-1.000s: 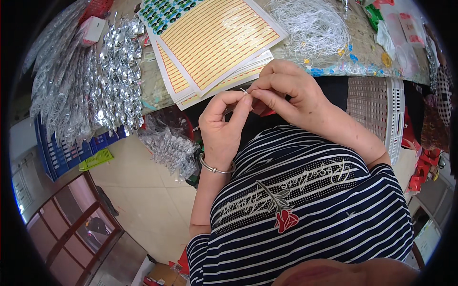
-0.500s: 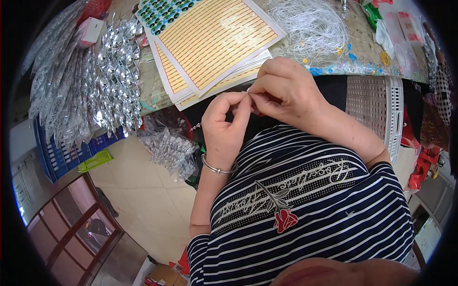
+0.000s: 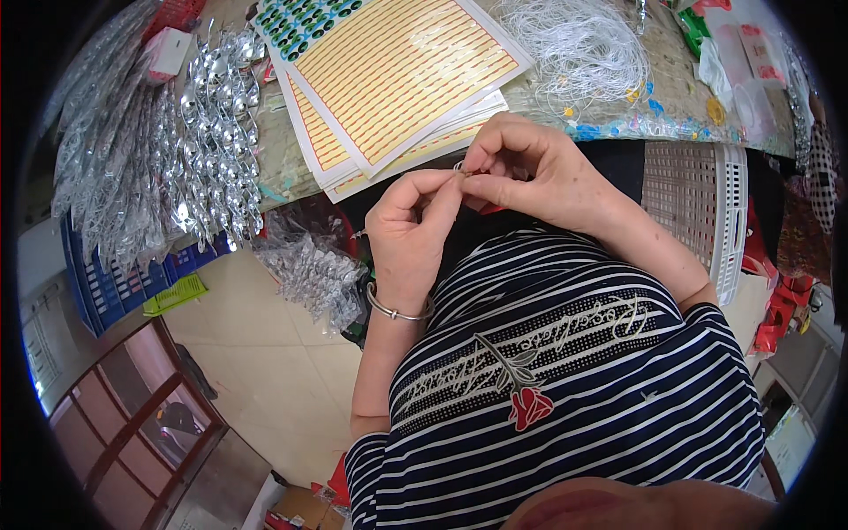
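Note:
My left hand (image 3: 411,225) and my right hand (image 3: 539,172) meet fingertip to fingertip in front of my chest, at the table's near edge. Thumb and forefinger of each are pinched together on something tiny, mostly covered by the fingers and too small to name. A metal bangle (image 3: 397,312) circles my left wrist. Just beyond the hands lie overlapping sheets of yellow strips with red lines (image 3: 406,79). A sheet of round green and black stickers (image 3: 305,25) lies at their far left. Right of the sheets rests a loose heap of thin white string (image 3: 579,55).
Silvery twisted foil strands (image 3: 221,132) hang over the table's left edge, beside clear-wrapped bundles (image 3: 110,168). Below them are a blue crate (image 3: 115,287) and a bag of silvery pieces (image 3: 318,278). A pale plastic basket (image 3: 729,212) stands under the table at right.
My right thumb has straightened and lies flatter along the pinch, while the other right fingers have curled. My left hand has shifted slightly left.

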Motion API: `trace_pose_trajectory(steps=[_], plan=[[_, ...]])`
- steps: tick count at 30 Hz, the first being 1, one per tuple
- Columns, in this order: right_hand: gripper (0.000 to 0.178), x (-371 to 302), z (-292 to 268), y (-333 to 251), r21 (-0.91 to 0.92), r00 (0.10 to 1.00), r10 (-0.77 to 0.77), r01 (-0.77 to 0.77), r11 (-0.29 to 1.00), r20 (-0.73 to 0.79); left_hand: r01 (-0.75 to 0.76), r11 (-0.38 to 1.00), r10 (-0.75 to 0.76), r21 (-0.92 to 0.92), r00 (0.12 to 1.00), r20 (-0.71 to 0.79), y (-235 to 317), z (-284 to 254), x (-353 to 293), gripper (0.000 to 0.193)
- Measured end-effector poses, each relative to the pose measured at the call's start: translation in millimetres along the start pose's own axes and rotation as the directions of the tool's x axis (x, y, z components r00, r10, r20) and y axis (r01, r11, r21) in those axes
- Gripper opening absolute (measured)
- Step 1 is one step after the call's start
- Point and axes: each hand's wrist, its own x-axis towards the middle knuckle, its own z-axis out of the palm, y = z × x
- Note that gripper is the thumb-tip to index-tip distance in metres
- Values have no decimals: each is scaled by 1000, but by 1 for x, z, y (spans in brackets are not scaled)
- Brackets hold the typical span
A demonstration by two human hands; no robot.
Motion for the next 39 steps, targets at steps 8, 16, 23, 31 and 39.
trace_pose_trajectory(steps=[8,16,23,31,39], plan=[[5,-2,0,-2,65,996,91,-90,994,-6,16,999,-17,39,999,28,-2,-3,-2,11],[14,6,-4,1,431,1000,13,-4,902,-17,-21,996,16,88,998,61,4,-1,0,13],[10,14,-30,-31,419,968,15,94,903,-249,50,994,-57,93,995,76,0,-20,-10,10],[7,12,-26,-33,489,993,22,37,872,-115,232,969,-191,-82,919,344,-21,-27,-20,24],[8,24,-50,-36,440,976,0,98,892,-218,387,920,-389,56,891,233,-47,-74,-50,29]])
